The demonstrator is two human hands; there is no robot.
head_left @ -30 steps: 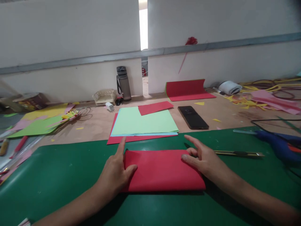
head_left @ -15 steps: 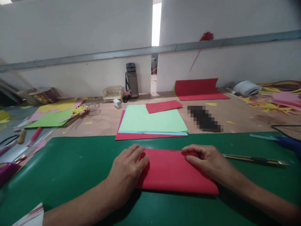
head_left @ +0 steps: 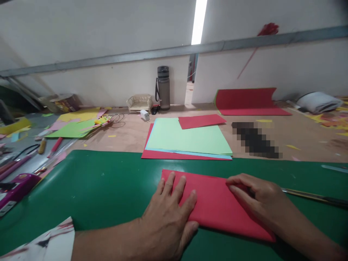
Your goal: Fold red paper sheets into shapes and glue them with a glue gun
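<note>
The left hand (head_left: 170,212) is open, its fingers spread flat on the left part of the folded red paper (head_left: 214,206). The right hand (head_left: 262,195) pinches the paper's far right corner with thumb and fingers. The red paper lies under and between the hands, on a green mat (head_left: 116,188). A thin cutter (head_left: 307,195) is just right of the right hand. Past both hands is some pale green paper (head_left: 187,139). Farther off, straight past the left hand, stands a gray bottle (head_left: 164,90).
</note>
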